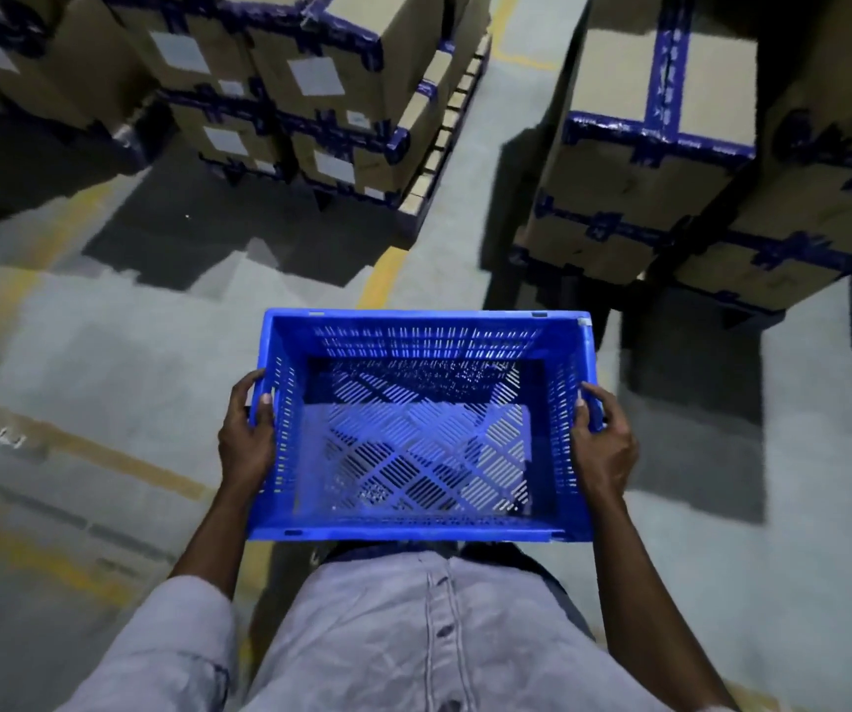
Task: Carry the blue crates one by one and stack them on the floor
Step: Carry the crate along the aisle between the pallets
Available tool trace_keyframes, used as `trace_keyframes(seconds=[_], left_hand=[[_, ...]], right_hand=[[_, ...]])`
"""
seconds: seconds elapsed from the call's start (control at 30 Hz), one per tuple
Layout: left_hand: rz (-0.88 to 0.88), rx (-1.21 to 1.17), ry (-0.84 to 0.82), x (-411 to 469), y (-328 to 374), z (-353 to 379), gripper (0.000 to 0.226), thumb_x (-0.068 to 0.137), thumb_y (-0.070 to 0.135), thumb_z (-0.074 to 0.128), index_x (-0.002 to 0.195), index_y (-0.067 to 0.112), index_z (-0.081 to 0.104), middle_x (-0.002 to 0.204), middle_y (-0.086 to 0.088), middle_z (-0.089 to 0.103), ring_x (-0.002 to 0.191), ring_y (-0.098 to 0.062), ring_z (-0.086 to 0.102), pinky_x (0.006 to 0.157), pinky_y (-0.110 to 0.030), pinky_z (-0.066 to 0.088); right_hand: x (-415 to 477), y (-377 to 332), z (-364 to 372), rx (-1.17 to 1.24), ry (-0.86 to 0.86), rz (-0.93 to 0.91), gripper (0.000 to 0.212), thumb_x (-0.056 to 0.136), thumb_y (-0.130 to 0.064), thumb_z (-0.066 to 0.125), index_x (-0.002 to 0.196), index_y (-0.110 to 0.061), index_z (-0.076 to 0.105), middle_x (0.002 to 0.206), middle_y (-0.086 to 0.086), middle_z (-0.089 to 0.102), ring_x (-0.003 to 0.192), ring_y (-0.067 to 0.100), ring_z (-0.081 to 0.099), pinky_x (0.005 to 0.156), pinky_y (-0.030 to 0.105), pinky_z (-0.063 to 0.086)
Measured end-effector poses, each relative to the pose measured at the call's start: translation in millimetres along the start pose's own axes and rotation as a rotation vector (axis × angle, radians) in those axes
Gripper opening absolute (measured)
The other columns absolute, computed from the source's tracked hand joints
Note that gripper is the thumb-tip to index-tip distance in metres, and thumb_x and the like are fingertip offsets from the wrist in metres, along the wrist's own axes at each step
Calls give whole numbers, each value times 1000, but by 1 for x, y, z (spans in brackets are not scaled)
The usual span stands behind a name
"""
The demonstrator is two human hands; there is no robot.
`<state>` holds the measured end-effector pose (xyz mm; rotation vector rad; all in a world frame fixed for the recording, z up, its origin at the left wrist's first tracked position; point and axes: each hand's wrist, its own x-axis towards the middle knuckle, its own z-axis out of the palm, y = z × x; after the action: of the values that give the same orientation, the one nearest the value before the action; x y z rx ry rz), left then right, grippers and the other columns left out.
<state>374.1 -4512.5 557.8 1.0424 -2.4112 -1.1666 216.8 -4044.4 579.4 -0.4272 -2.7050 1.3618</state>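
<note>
An empty blue plastic crate (424, 526) with slotted walls and a lattice bottom hangs level in front of my waist, above the grey floor. My left hand (247, 434) grips its left short wall, thumb inside over the rim, fingers curled outside. On the opposite short wall my right hand (603, 439) grips the same way. No other blue crate or stack is in view.
Cardboard boxes bound with blue tape stand stacked on a pallet (444, 141) at the upper left. A second stack of taped boxes (670, 161) rises at the upper right. Between the two stacks runs a floor aisle (470, 259) with yellow lines (383, 280).
</note>
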Motion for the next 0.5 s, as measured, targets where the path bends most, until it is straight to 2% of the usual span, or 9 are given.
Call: trace_keyframes(seconds=[0.1,0.17,0.3,0.4,0.5], left_hand=[[0,-44,-73,34,-9,0,47,114,68,49,158,51,52,123,-13,78,88,-38,78,77,-57,67],[-11,-77,-112,60,-15,1,47,114,67,51,158,49,53,117,-13,78,81,-35,77,76,-57,68],[-29,-122,-201,112,-25,16,35,120,43,55,155,46,55,97,-11,75,69,-30,73,74,-54,65],[-66,-146,-250,156,-34,40,40,119,21,54,150,46,59,88,-9,71,69,-31,68,72,-52,59],[-61,-118,-291,193,-52,73,43,118,17,55,148,48,60,87,-7,70,71,-32,67,73,-50,57]], right_hand=[[-12,-12,10,35,57,52,27,104,-39,67,130,-46,72,124,-6,78,109,20,72,94,44,63],[-17,-20,22,60,105,87,26,104,-37,68,128,-43,74,121,-6,78,107,21,73,90,38,60],[-20,-26,50,49,182,127,26,104,-30,67,127,-38,77,120,-8,79,106,18,73,88,27,53],[-17,-17,77,65,226,151,26,105,-27,67,127,-35,78,121,-6,80,107,17,73,87,19,51],[-7,11,115,77,272,146,24,106,-24,68,127,-30,80,118,0,80,103,20,73,80,5,47]])
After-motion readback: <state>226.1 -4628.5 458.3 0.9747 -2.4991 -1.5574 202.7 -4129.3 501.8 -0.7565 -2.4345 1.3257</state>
